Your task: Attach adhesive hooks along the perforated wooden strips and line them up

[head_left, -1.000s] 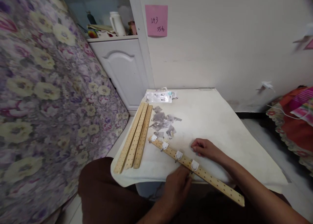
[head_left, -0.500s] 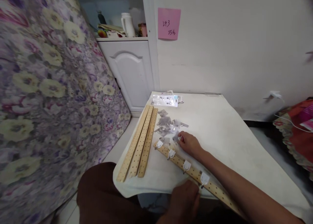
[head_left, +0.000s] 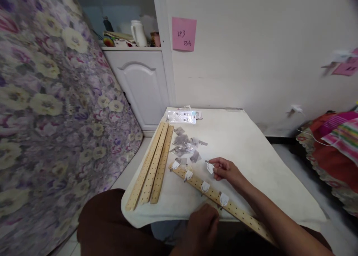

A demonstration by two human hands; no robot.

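A long wooden strip with rows of holes (head_left: 237,213) lies slantwise near the front edge of a small white table (head_left: 251,144). Several small white hooks (head_left: 205,187) sit along it. My right hand (head_left: 225,170) pinches one more white hook (head_left: 209,168) just above the strip. My left hand (head_left: 203,222) rests curled at the table's front edge, touching the strip's near side. A loose heap of small clear-packed hooks (head_left: 184,146) lies beyond.
Three more perforated wooden strips (head_left: 152,166) lie side by side at the table's left. A clear blister pack (head_left: 181,116) sits at the far edge. A flowered mattress (head_left: 50,110) leans on the left; a white cabinet (head_left: 140,84) and wall stand behind.
My right hand reached up to the heap of hooks half a second ago, then drew back toward the strip with one white hook in its fingers. My left hand stayed put.
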